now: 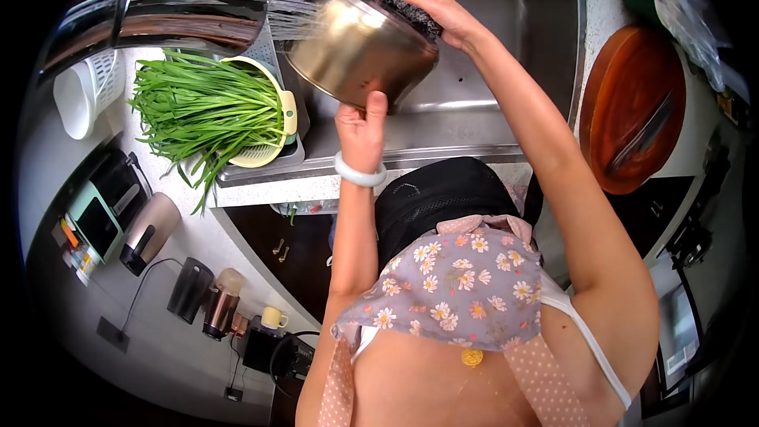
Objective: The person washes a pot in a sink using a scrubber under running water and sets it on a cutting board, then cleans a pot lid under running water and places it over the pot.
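Glossy metal pot, rough scrubber

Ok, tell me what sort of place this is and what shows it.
A kitchen, most likely a home one: a metal pot held over a sink, long greens in a yellow colander, and a knife on a round wooden board.

Wears gry daisy apron w/ pink dotted straps, wht bangle, gold pendant.
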The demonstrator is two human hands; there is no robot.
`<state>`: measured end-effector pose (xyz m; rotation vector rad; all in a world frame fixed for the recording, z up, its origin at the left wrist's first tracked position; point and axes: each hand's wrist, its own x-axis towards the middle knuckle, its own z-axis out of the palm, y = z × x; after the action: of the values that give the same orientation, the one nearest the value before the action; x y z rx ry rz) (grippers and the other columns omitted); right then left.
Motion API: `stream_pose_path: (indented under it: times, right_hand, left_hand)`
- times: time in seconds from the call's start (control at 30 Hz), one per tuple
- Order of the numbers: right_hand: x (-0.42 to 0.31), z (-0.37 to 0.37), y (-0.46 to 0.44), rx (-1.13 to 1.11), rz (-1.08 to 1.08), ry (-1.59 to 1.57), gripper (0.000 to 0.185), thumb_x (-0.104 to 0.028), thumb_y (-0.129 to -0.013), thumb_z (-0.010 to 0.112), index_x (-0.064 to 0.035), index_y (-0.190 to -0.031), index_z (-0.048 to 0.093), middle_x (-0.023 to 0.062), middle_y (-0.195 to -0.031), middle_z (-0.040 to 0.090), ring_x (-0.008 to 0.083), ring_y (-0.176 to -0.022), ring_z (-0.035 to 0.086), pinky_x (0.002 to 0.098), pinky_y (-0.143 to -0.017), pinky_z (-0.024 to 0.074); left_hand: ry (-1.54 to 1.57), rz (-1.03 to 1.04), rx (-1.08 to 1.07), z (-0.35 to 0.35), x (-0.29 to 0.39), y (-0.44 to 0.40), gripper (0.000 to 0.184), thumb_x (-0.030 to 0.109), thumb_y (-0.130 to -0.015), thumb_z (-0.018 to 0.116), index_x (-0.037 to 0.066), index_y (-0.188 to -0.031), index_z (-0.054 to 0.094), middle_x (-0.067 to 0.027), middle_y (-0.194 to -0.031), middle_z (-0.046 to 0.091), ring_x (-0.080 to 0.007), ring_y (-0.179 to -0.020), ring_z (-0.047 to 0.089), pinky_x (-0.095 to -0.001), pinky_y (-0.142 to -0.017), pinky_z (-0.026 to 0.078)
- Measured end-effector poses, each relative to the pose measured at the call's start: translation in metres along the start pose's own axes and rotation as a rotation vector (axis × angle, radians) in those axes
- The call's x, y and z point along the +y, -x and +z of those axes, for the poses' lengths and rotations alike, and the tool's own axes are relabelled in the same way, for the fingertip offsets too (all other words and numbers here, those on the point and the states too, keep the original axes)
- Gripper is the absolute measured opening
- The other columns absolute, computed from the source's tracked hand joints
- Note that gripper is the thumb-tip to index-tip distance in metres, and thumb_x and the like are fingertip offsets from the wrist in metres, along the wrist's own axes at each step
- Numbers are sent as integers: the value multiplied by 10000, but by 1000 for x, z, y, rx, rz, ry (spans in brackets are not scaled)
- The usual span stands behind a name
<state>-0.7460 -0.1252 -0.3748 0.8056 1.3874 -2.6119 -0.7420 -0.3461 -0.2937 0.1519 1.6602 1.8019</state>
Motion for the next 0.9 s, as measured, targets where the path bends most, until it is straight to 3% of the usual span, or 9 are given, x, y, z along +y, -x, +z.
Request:
stream_pose_path:
  times: [0.07, 0.1, 0.2, 0.3, 0.43, 0.6, 0.63, 0.77, 0.9]
  right_hand:
    - [1, 0, 0, -13, -114, -19, 330, -260, -918, 599, -46, -1168, 629, 41, -1084, 655, 102, -982, 593, 250, -884, 458]
    - [1, -1, 0, -35, -123, -68, 294, -206, -928, 581, -35, -1163, 627, 41, -1101, 648, 104, -1007, 584, 256, -910, 449]
    - [9, 3, 6, -37, -142, -91, 275, -172, -915, 594, -32, -1150, 631, 55, -1115, 640, 109, -1022, 576, 251, -908, 449]
    - [19, 10, 16, 12, -155, -96, 263, -160, -894, 623, -26, -1120, 639, 59, -1126, 630, 117, -1019, 576, 252, -907, 448]
    - [-5, 34, 48, 312, -435, 221, 222, -93, -828, 675, -41, -1042, 654, 73, -1120, 620, 158, -1045, 574, 289, -919, 453]
    - [-35, 79, 106, -12, -1067, 971, 194, -54, -734, 720, -82, -923, 689, 52, -1067, 645, 235, -1068, 575, 363, -927, 456]
    - [-28, 81, 96, -15, -1109, 1026, 151, -85, -740, 721, -89, -888, 688, 10, -1021, 655, 234, -1027, 566, 357, -878, 448]
    - [-57, 67, 24, 230, -1093, 1014, 86, -138, -759, 711, -73, -776, 655, 40, -869, 618, 230, -877, 510, 343, -756, 395]
    - [-17, 83, 85, 77, -1049, 995, 109, -65, -730, 730, -56, -819, 666, 62, -840, 574, 249, -816, 508, 352, -760, 416]
  left_hand:
    - [-247, -139, -229, -14, 19, 4, 420, 177, -924, 591, -19, -1277, 475, -101, -1171, 596, -196, -1091, 553, -336, -953, 427]
    - [-141, -73, -287, -15, 29, 6, 501, 184, -904, 604, -23, -1325, 426, -121, -1234, 560, -224, -1142, 529, -356, -981, 418]
    - [763, -79, -114, 4, 74, 0, 616, 359, -920, 585, -10, -1360, 364, -151, -1337, 476, -263, -1216, 476, -401, -1015, 407]
    - [545, -80, 176, -3, 63, -14, 491, 362, -954, 523, 3, -1282, 454, -122, -1254, 540, -229, -1152, 522, -376, -975, 439]
    - [328, 14, 269, 7, 60, -17, 287, 286, -985, 486, 33, -1085, 576, -40, -1041, 611, -127, -950, 576, -280, -862, 469]
    - [157, 65, 239, 5, 39, -20, 305, 300, -995, 464, 27, -1075, 574, -26, -1022, 603, -110, -917, 555, -267, -824, 453]
    - [146, 74, 219, 7, 34, -21, 313, 303, -997, 457, 24, -1076, 574, -25, -1021, 603, -107, -915, 551, -263, -827, 446]
    - [-20, 107, 205, 8, 25, -20, 346, 307, -1009, 426, 6, -1095, 573, -28, -1031, 605, -88, -920, 530, -245, -830, 424]
    - [13, 120, 234, 1, 23, -25, 325, 297, -1003, 449, 2, -1040, 580, -19, -982, 598, -71, -883, 513, -232, -799, 414]
